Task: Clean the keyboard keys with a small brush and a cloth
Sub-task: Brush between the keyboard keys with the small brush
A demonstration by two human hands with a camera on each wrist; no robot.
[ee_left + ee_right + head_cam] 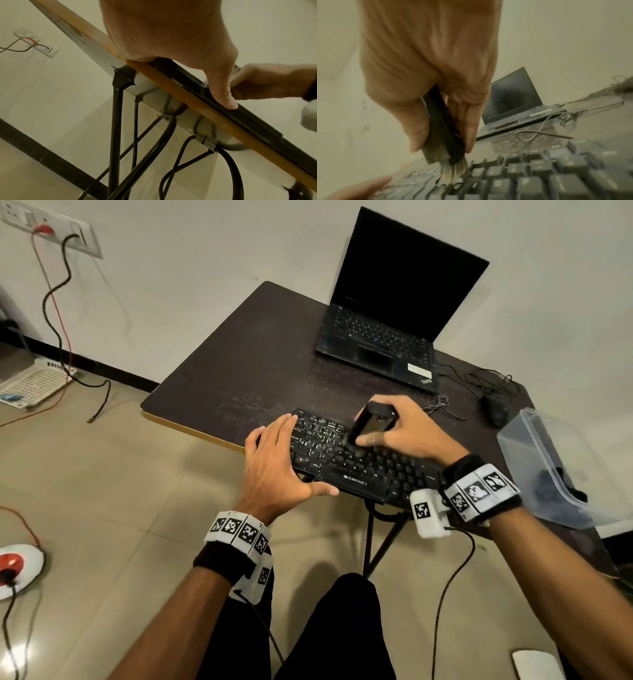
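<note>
A black keyboard (pixel 363 470) lies along the near edge of the dark table (pixel 239 364). My left hand (pixel 274 463) rests flat on its left end, fingers straight over the keys and the thumb (pixel 223 93) pressed against the keyboard's front edge (pixel 248 121). My right hand (pixel 394 433) grips a small black brush (pixel 368 422) upright above the middle keys. In the right wrist view the brush handle (pixel 443 128) is pinched between thumb and fingers, and its pale bristles (pixel 452 173) touch the keys (pixel 539 175). I see no cloth plainly.
An open black laptop (pixel 387 337) stands at the table's back. A mouse (pixel 495 409) with a tangled cable lies at the right. A clear plastic container (pixel 548 467) with something dark inside sits at the right edge. Cables run over the floor at the left.
</note>
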